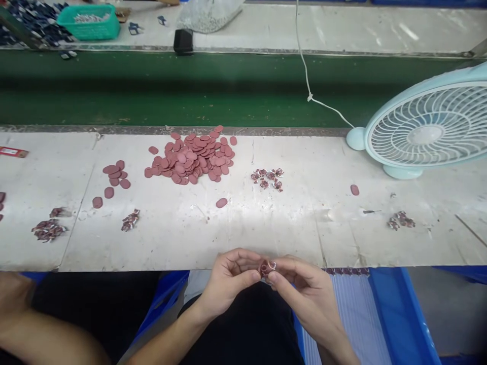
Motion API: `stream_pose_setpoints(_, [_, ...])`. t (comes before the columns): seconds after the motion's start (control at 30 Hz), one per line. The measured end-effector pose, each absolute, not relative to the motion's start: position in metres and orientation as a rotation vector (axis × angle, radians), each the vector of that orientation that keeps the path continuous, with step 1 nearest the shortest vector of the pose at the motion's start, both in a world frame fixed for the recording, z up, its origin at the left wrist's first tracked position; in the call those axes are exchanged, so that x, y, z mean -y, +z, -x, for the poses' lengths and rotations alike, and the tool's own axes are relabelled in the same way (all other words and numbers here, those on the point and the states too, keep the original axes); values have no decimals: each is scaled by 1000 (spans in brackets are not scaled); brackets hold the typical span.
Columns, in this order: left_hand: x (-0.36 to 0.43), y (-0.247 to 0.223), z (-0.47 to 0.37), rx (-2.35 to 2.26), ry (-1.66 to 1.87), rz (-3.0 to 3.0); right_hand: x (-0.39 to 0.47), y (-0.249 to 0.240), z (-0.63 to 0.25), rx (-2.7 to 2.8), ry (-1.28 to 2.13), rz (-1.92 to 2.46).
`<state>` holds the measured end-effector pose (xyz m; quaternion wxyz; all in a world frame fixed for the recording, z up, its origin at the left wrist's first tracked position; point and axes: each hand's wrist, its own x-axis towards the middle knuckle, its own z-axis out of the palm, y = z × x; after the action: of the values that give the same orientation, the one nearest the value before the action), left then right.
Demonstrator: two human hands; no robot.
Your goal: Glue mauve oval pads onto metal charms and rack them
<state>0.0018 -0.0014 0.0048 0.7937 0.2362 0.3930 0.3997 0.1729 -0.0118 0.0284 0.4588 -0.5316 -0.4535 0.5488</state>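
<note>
At the table's front edge, my left hand [230, 279] and my right hand [306, 289] meet, thumbs and fingertips pinched. Between them they hold a small dark-red piece with a shiny silvery curved part [265, 267]; its exact kind is too small to make out. Beyond my hands lies a small cluster of dark-red and silvery pieces [268, 177]. To its left is a broad pile of flat reddish oval discs [194, 158], and a single oval disc [221, 203] rests nearer to me.
A pale blue fan [426, 126] stands at the right, its white cord [304, 61] crossing the green strip [228, 91]. A blue crate [403, 314] sits below the edge at right. Another person's arm [45, 329] is at lower left. A teal basket [91, 30] stands at the back.
</note>
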Motion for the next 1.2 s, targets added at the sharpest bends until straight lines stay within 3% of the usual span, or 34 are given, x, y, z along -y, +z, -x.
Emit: stream_pose_setpoints(1.2, [9,14,-14,-864,940,-498,24,32,-168,1060,1272,1413])
